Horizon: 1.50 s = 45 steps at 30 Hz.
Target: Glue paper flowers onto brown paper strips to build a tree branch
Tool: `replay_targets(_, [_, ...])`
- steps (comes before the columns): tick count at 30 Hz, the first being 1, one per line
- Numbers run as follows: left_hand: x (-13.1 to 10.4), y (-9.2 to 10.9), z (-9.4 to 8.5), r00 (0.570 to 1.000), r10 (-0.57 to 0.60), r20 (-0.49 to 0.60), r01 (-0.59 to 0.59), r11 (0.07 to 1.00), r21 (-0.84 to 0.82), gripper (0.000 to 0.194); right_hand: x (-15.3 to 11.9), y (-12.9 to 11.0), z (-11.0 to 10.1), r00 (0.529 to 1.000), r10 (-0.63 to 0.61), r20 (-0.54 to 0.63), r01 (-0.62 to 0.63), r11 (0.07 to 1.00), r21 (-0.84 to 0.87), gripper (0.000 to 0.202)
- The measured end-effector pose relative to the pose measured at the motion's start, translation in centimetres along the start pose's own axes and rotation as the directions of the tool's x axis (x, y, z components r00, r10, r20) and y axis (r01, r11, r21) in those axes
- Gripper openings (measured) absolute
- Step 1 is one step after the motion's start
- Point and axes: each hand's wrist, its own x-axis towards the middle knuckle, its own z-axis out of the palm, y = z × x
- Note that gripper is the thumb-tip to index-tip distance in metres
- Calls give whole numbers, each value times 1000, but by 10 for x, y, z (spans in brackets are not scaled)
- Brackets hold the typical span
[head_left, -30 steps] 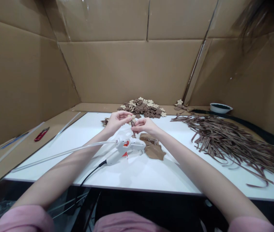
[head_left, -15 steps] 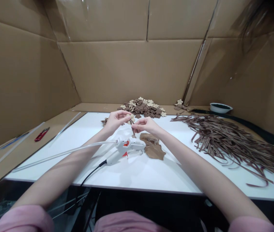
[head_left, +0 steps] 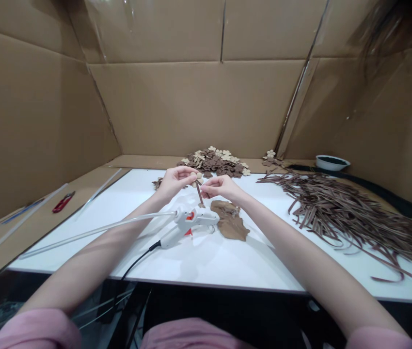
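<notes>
Between the fingertips of my left hand [head_left: 177,182] is a small cream flower [head_left: 198,178], held above the white board. A thin brown strip [head_left: 200,194] hangs down from the flower toward the glue gun. My right hand [head_left: 220,188] is closed just right of the flower, its fingertips pinching what looks like part of a brown strip. The white glue gun [head_left: 191,220] lies below both hands, with a long clear glue stick [head_left: 97,233] out of its back. Beside its nozzle is a crumpled brown piece [head_left: 232,224].
Behind the hands is a pile of brown and cream flowers [head_left: 216,162]. Many brown strips [head_left: 340,208] spread over the right side. A white bowl [head_left: 332,163] stands at the back right. A red cutter [head_left: 63,202] lies at the left on cardboard.
My right hand has moved slightly right, away from the flower. More of the flower and of the hanging strip shows between the hands. My left hand has barely moved.
</notes>
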Motion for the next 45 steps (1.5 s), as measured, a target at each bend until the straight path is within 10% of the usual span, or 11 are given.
replay_targets(10, [0, 4, 3, 998, 4, 64, -7, 999, 43, 37, 2, -10, 5, 985, -62, -159, 52, 996, -71, 68])
replay_targets(45, [-1, 5, 6, 996, -4, 94, -1, 999, 52, 37, 1, -6, 8, 983, -124, -139, 114, 990, -78, 61])
